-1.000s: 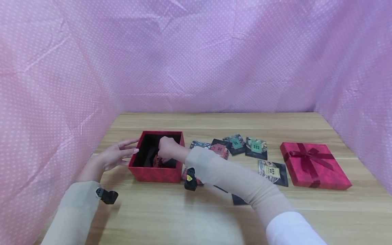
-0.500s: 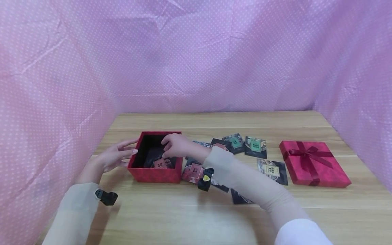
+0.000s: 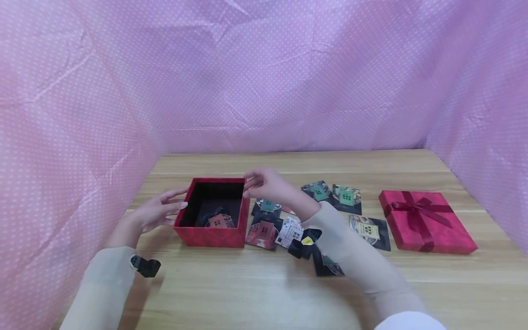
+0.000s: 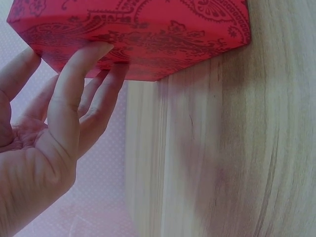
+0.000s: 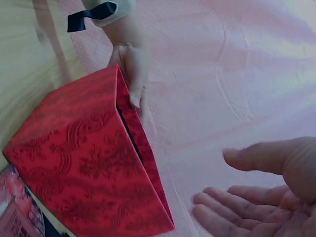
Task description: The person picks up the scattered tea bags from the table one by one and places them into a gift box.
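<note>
Packing step: right hand (image 3: 264, 183) empty, fingers loose, above red box (image 3: 210, 231) rim; left hand (image 3: 158, 211) flat against its wall. Next: pinch nearest sachet (image 3: 268, 205) below palm.

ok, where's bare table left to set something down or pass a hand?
Free: the wood strip behind the red box and packets up to the pink backdrop, and the near edge in front of the box. Crowded: between the box and the ribboned lid, where packets overlap under the right hand.

Red patterned box (image 3: 210, 236), black inside; pink white-dotted cloth (image 3: 264, 73).
</note>
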A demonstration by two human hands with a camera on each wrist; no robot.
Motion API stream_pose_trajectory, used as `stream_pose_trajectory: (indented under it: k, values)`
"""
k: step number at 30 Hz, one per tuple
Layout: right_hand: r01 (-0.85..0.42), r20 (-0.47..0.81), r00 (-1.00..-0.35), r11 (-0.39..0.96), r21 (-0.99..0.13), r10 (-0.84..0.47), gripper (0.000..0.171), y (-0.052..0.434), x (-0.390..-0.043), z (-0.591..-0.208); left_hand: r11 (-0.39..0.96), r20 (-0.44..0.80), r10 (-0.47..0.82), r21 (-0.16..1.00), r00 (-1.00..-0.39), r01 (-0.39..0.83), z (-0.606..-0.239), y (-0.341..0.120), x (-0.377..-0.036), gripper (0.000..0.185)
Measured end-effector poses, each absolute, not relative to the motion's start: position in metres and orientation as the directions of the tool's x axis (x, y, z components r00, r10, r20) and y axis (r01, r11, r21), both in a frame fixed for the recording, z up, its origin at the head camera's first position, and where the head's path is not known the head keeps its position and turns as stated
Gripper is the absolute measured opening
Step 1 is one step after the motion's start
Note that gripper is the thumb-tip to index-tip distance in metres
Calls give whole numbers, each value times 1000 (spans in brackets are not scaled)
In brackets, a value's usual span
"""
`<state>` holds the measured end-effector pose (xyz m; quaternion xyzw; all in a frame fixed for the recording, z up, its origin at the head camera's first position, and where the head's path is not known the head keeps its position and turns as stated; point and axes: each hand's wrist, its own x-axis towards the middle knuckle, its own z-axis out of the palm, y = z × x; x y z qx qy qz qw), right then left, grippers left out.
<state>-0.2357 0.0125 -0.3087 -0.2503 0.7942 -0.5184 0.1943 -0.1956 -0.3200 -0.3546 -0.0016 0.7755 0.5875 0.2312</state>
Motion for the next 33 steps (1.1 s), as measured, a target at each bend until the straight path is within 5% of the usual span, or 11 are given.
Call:
stream_pose_trajectory:
  k: [17,33]
  values:
    - [-133,4,-940,358,-924,-340,42,76,-248,-323,292,-362,283,915,-888,-280,-358,-325,-198,73]
    - [-62,-5,-979,316,-947,-206,42,106,-263,-347,270,-361,289,920,-887,-286,-356,-323,-195,71]
